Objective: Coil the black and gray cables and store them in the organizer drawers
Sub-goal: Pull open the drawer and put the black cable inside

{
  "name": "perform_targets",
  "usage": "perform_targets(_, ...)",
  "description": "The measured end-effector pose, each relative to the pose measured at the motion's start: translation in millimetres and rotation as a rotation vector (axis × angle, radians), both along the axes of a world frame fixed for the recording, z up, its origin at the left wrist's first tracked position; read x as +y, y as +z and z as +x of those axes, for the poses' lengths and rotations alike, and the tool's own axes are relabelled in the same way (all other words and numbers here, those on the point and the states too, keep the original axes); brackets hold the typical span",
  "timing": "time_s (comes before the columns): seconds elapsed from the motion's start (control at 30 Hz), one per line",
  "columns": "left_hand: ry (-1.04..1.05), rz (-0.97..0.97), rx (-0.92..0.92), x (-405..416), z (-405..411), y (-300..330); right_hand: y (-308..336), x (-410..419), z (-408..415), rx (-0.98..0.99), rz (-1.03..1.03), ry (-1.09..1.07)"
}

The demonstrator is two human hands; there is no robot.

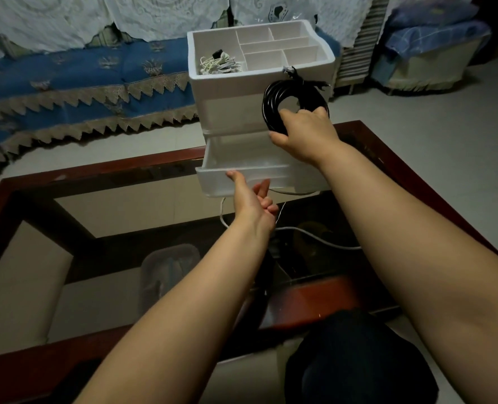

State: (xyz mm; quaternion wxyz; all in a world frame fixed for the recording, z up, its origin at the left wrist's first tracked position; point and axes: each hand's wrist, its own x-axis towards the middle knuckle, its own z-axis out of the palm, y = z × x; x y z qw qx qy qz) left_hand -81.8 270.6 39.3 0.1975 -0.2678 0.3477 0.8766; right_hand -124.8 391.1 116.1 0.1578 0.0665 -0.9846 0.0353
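A white organizer (227,94) stands on the far edge of the glass table, with divided compartments on top. Its lower drawer (242,173) is pulled out and looks empty inside. My right hand (303,135) grips a coiled black cable (274,97) and holds it in front of the organizer, just above the open drawer. My left hand (250,196) is at the drawer's front, thumb against the front panel, fingers loosely curled beneath. A gray cable (315,236) lies loose on the glass in front of the organizer, partly hidden by my arms.
White cords and a small black item (218,64) lie in the organizer's top left compartment. The glass table (119,217) has a dark red wooden frame. A sofa with a blue cover (67,83) stands behind it. My dark-clothed knee (358,360) is at the lower right.
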Motion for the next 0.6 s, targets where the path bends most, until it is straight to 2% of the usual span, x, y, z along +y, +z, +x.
perform_targets(0.2, -0.052, 0.061, -0.010, 5.4, 26.2, 2.3, 13.1, -2.8, 14.7, -0.131, -0.114, 0.067)
perform_targets(0.27, -0.067, 0.070, 0.002, 4.3, 29.9, 2.5, 26.3, -7.7, 23.6, -0.284, -0.214, 0.112)
perform_targets(0.33, -0.070, 0.085, -0.004, 2.4, 31.8, 3.8, 35.8, -13.7, 27.0, -0.517, -0.281, 0.125)
perform_targets(0.4, -0.075, 0.091, -0.004, -1.0, 34.6, 6.2, 36.0, -17.6, 18.5, -0.624, -0.182, 0.109)
perform_targets(0.6, -0.123, 0.070, 0.029, -6.8, 38.0, 7.3, 18.1, -26.0, -5.3, -0.653, -0.015, 0.054)
